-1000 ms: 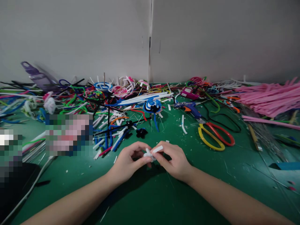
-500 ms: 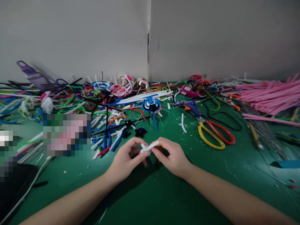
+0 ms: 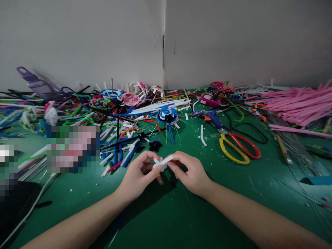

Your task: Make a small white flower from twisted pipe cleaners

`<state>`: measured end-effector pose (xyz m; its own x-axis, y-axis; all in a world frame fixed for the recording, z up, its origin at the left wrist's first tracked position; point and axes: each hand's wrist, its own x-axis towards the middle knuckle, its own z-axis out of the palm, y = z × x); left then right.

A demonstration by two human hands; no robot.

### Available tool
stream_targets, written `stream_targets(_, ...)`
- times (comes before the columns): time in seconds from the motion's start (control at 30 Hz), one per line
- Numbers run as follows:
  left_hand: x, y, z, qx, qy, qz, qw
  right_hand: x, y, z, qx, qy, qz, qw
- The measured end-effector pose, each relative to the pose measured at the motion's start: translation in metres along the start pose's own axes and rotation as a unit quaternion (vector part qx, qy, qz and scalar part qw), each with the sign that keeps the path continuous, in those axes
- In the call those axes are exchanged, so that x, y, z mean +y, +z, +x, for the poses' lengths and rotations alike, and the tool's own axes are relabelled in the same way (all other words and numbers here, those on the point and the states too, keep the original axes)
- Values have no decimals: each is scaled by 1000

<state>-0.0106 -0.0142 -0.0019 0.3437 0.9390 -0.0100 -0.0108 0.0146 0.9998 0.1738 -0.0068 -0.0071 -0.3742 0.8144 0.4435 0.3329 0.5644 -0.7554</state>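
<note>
**Glossy green tabletop (image 3: 202,218), small fuzzy white pipe-cleaner piece (image 3: 163,165) up off it**

I'm watching remotely here. The left hand (image 3: 136,172) is pinching the piece between thumb and fingers, and the right hand (image 3: 192,172) is crooking its thumb and index at one stubby white arm (image 3: 167,159); can't tell if it's actually gripping. What's bugging me: if the right is tugging while the left is pinching too lightly, that arm could be working loose. Red-and-yellow-handled scissors (image 3: 231,136) are lying off to the right, well apart.
</note>
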Motion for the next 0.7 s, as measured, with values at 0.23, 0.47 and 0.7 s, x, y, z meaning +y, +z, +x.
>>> stream_targets(0.23, 2, 0, 2, 14, 3, 22, 1000, -2, -2, -2, 33, -1, -31, 999)
stream_targets(0.47, 7, 0, 4, 36, -3, 51, 998, -4, -9, 0, 131, -5, -78, 988)
stream_targets(0.7, 6, -1, 5, 24, 0, 41, 999, -45, -35, 6, 106, -223, -248, 937)
